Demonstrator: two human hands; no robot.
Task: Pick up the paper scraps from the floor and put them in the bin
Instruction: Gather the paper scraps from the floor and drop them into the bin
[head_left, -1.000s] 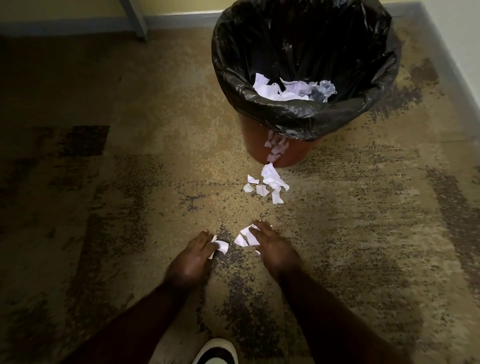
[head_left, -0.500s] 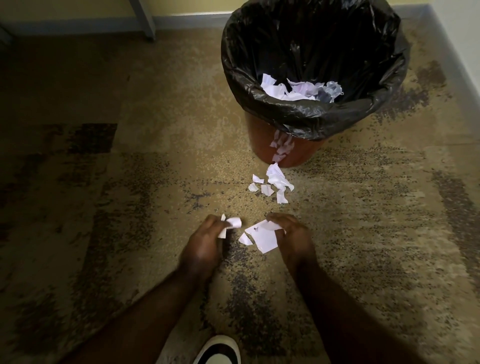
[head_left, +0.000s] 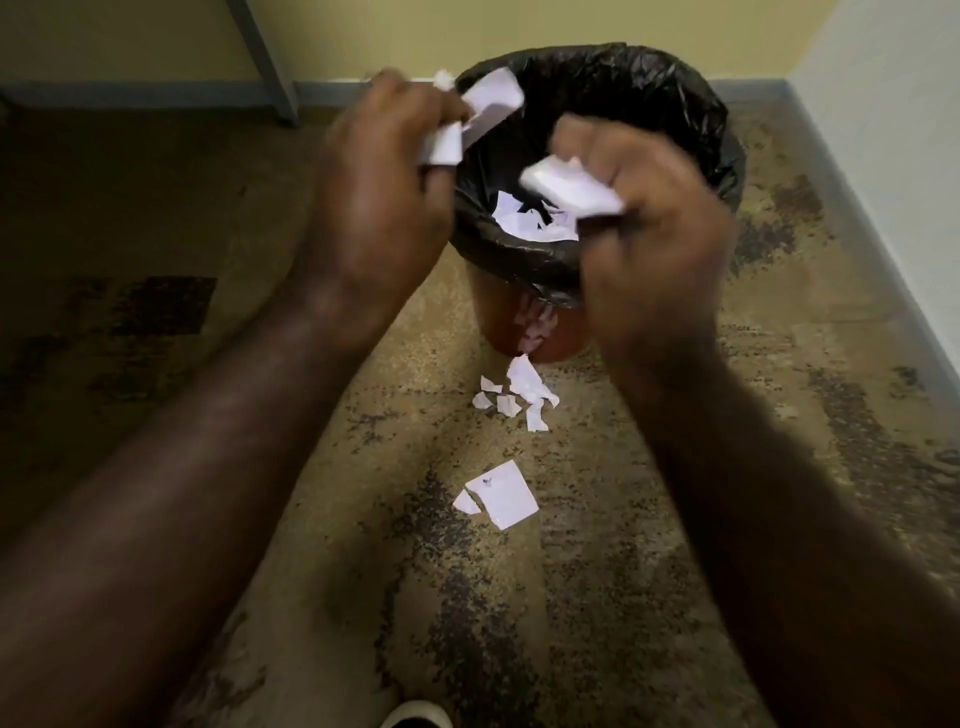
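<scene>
An orange bin lined with a black bag stands on the patterned carpet, with white paper scraps inside it. My left hand is raised at the bin's left rim, closed on white scraps. My right hand is raised over the bin's near right side, closed on a white scrap. On the floor lie a large square scrap with a small piece beside it, and a cluster of small scraps at the bin's foot.
A grey furniture leg stands at the back left by the yellow wall. A white wall with a grey skirting board runs along the right. The toe of my shoe shows at the bottom edge.
Both hands have risen from the floor to the bin's rim with scraps in them. The large square scrap and a small piece stayed on the carpet.
</scene>
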